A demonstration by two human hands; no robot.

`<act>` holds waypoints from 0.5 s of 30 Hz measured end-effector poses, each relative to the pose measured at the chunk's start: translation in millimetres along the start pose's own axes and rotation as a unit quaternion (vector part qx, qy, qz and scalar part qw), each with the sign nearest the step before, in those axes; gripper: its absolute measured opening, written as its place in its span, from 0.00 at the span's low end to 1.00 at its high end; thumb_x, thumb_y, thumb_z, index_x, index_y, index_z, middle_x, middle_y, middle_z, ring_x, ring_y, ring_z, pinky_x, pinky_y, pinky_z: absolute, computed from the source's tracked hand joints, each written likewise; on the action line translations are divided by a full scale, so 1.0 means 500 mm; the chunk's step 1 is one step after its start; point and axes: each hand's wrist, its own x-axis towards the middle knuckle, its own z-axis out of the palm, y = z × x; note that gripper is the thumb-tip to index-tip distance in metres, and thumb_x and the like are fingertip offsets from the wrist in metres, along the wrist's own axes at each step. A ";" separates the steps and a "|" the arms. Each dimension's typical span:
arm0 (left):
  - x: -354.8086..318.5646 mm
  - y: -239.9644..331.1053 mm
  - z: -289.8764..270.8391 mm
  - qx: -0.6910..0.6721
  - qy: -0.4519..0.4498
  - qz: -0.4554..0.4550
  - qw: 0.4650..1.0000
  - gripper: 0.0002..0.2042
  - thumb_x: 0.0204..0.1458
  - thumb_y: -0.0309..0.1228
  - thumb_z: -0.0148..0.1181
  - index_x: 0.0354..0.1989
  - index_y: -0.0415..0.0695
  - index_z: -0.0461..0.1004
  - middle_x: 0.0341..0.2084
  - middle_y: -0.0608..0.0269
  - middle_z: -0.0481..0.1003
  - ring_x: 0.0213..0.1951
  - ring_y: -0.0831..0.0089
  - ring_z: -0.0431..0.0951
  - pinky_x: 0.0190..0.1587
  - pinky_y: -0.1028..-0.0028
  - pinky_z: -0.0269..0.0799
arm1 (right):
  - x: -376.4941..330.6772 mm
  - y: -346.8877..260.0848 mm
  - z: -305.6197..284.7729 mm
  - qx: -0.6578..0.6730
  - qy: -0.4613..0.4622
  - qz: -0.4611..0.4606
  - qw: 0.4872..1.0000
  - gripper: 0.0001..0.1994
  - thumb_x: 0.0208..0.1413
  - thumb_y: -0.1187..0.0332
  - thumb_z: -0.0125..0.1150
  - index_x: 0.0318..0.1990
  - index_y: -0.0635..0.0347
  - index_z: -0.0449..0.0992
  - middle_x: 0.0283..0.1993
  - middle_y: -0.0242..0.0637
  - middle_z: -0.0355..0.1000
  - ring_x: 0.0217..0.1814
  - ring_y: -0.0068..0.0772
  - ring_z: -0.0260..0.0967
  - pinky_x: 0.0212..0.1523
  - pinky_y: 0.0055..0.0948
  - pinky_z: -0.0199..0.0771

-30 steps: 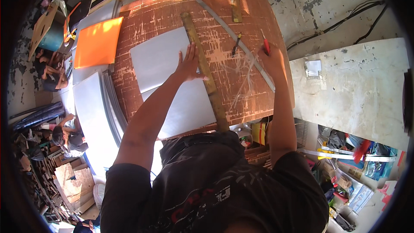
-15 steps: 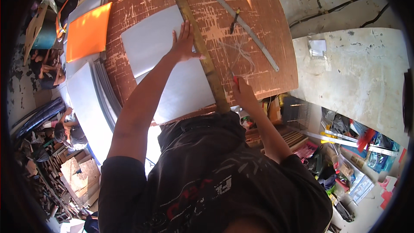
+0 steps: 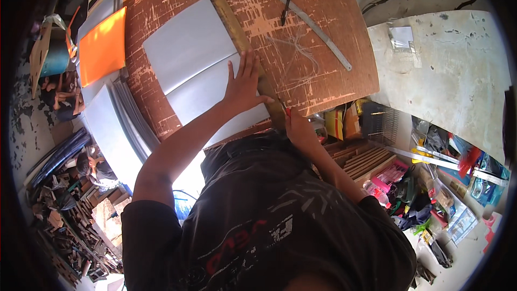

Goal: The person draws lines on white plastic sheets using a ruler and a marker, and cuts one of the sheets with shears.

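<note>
My left hand lies flat with fingers spread, pressing on a silver-grey sheet and the edge of a long, worn yellow-brown straightedge. A second grey sheet lies beyond it, and a straight seam runs between the two. My right hand is closed around the red handle of a thin-bladed knife, beside the straightedge's near end at the table's front edge. Just where the blade tip touches is too small to tell.
Thin clear offcut strips, a black pen-like tool and a metal ruler lie on the scratched brown table. To the left are an orange sheet and a stack of grey sheets. Clutter fills the lower right.
My left hand has slid nearer along the straightedge, uncovering the seam's right end. My right hand has drawn the knife toward me, to the table's front edge. The view has shifted slightly.
</note>
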 end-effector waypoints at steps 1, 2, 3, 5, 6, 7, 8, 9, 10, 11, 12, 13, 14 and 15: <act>-0.006 -0.002 0.005 0.004 0.000 0.001 1.000 0.67 0.42 0.66 0.69 0.78 0.36 0.33 0.78 0.41 0.29 0.79 0.48 0.26 0.73 0.34 0.31 | -0.004 -0.007 -0.003 0.001 -0.002 0.005 1.000 0.12 0.69 0.63 0.50 0.45 0.67 0.65 0.30 0.66 0.75 0.36 0.70 0.76 0.37 0.62 0.75; -0.011 -0.006 0.009 0.007 0.001 0.003 1.000 0.67 0.41 0.67 0.69 0.78 0.36 0.33 0.78 0.42 0.29 0.79 0.49 0.26 0.74 0.35 0.30 | -0.008 -0.012 -0.003 0.002 -0.003 0.011 1.000 0.12 0.68 0.64 0.50 0.45 0.67 0.66 0.30 0.66 0.75 0.36 0.70 0.76 0.37 0.62 0.75; -0.015 -0.009 0.013 0.007 -0.001 0.001 1.000 0.67 0.41 0.67 0.69 0.78 0.36 0.33 0.78 0.42 0.29 0.79 0.49 0.26 0.74 0.35 0.30 | -0.011 -0.015 -0.001 0.003 -0.005 0.011 1.000 0.12 0.68 0.64 0.50 0.45 0.67 0.66 0.30 0.66 0.75 0.36 0.70 0.76 0.37 0.62 0.75; -0.016 -0.014 0.017 -0.003 0.010 0.008 1.000 0.68 0.40 0.67 0.69 0.78 0.37 0.34 0.78 0.44 0.28 0.79 0.50 0.26 0.74 0.36 0.29 | -0.016 -0.019 0.002 -0.022 -0.016 0.019 0.999 0.13 0.68 0.64 0.50 0.47 0.68 0.65 0.30 0.65 0.75 0.35 0.71 0.76 0.37 0.62 0.76; -0.017 -0.014 0.019 -0.003 0.009 0.008 1.000 0.68 0.40 0.67 0.69 0.78 0.37 0.34 0.78 0.44 0.28 0.79 0.50 0.26 0.74 0.36 0.29 | -0.022 -0.022 0.003 -0.022 -0.017 0.020 0.999 0.13 0.68 0.64 0.50 0.47 0.68 0.65 0.30 0.65 0.75 0.35 0.71 0.76 0.37 0.62 0.76; -0.016 -0.013 0.018 -0.006 0.008 0.009 1.000 0.68 0.40 0.67 0.69 0.78 0.38 0.34 0.78 0.44 0.28 0.79 0.50 0.25 0.74 0.37 0.28 | -0.027 -0.027 0.002 -0.037 -0.017 0.031 0.999 0.12 0.68 0.65 0.50 0.46 0.68 0.65 0.29 0.65 0.75 0.35 0.70 0.76 0.36 0.62 0.74; -0.015 -0.013 0.017 -0.009 0.006 0.009 1.000 0.67 0.40 0.67 0.69 0.78 0.38 0.35 0.79 0.44 0.28 0.79 0.51 0.25 0.74 0.37 0.28 | -0.031 -0.030 0.002 -0.052 -0.018 0.043 0.998 0.12 0.68 0.66 0.51 0.46 0.68 0.65 0.28 0.64 0.75 0.35 0.69 0.76 0.35 0.62 0.73; -0.016 -0.014 0.018 -0.008 0.006 0.009 1.000 0.67 0.40 0.67 0.69 0.78 0.38 0.35 0.79 0.44 0.28 0.79 0.51 0.25 0.74 0.37 0.28 | -0.035 -0.026 0.007 -0.052 -0.018 0.043 0.998 0.12 0.68 0.66 0.51 0.46 0.68 0.65 0.28 0.64 0.75 0.35 0.69 0.76 0.35 0.62 0.73; -0.015 -0.013 0.018 -0.011 0.009 0.009 1.000 0.67 0.40 0.67 0.70 0.78 0.38 0.34 0.79 0.44 0.28 0.79 0.51 0.25 0.74 0.37 0.28 | -0.038 -0.019 0.012 -0.046 -0.020 0.042 0.998 0.12 0.67 0.66 0.51 0.45 0.69 0.65 0.28 0.64 0.75 0.34 0.69 0.76 0.35 0.62 0.73; -0.014 -0.013 0.019 -0.013 0.011 0.010 1.000 0.67 0.41 0.66 0.70 0.78 0.38 0.34 0.79 0.44 0.28 0.79 0.51 0.25 0.74 0.37 0.27 | -0.039 -0.012 0.016 -0.039 -0.021 0.041 0.998 0.11 0.67 0.67 0.51 0.45 0.69 0.64 0.28 0.64 0.75 0.34 0.68 0.76 0.35 0.62 0.73; -0.014 -0.013 0.019 -0.013 0.011 0.010 1.000 0.67 0.41 0.66 0.70 0.78 0.38 0.34 0.79 0.44 0.28 0.79 0.51 0.25 0.74 0.37 0.27 | -0.039 -0.004 0.020 -0.039 -0.021 0.041 0.998 0.11 0.67 0.67 0.51 0.45 0.69 0.64 0.28 0.64 0.75 0.34 0.68 0.76 0.35 0.62 0.73; -0.014 -0.012 0.018 -0.010 0.009 0.006 1.000 0.67 0.41 0.66 0.70 0.78 0.38 0.34 0.79 0.44 0.28 0.79 0.51 0.25 0.74 0.37 0.27 | -0.039 -0.002 0.022 -0.046 -0.022 0.035 0.998 0.12 0.66 0.67 0.51 0.45 0.69 0.64 0.28 0.64 0.75 0.33 0.69 0.76 0.35 0.62 0.73; -0.013 -0.010 0.017 -0.007 0.007 0.003 1.000 0.67 0.41 0.66 0.70 0.78 0.38 0.34 0.79 0.44 0.28 0.79 0.51 0.25 0.74 0.38 0.27 | -0.040 0.001 0.023 -0.054 -0.022 0.029 0.998 0.12 0.66 0.67 0.51 0.45 0.69 0.64 0.28 0.64 0.75 0.33 0.69 0.75 0.35 0.62 0.73; -0.012 -0.008 0.016 -0.007 0.006 0.003 1.000 0.67 0.41 0.66 0.70 0.78 0.38 0.34 0.79 0.44 0.28 0.79 0.51 0.25 0.74 0.38 0.27 | -0.041 0.008 0.027 -0.053 -0.023 0.030 0.998 0.12 0.66 0.67 0.51 0.45 0.69 0.64 0.28 0.64 0.75 0.33 0.69 0.75 0.35 0.62 0.73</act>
